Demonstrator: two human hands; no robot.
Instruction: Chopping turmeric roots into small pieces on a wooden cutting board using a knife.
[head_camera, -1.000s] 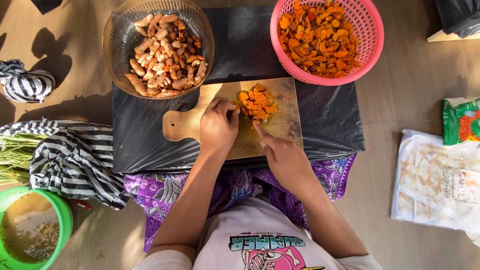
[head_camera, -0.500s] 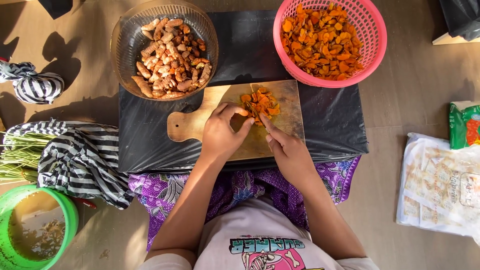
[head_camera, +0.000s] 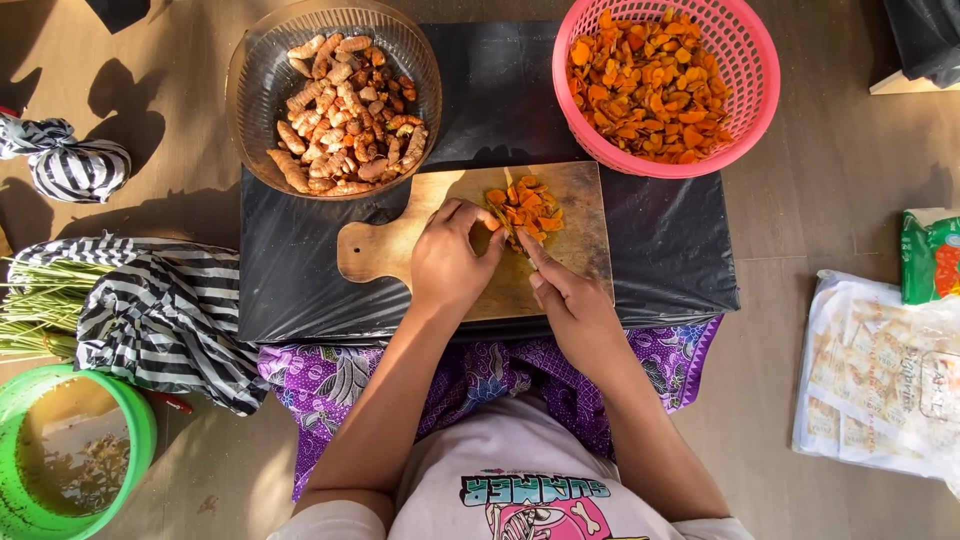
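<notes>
1. A green packet (head_camera: 930, 255) with an orange patch is seen at the right edge, just above a flat clear bag (head_camera: 880, 375) of pale printed sachets lying on the floor.
2. A wooden cutting board (head_camera: 400, 250) is laid on a black plastic sheet (head_camera: 660, 245) over a brown floor (head_camera: 830, 200) lit by sun.
3. A root piece (head_camera: 495, 222) is pinched on the board by the left hand (head_camera: 450, 262), fingers curled.
4. A knife (head_camera: 512, 225) is gripped by the right hand (head_camera: 572, 305), its blade set beside orange slices (head_camera: 530, 205).
5. A bowl of whole roots (head_camera: 335, 95) and a pink basket (head_camera: 665, 85) of slices are placed behind the board.
</notes>
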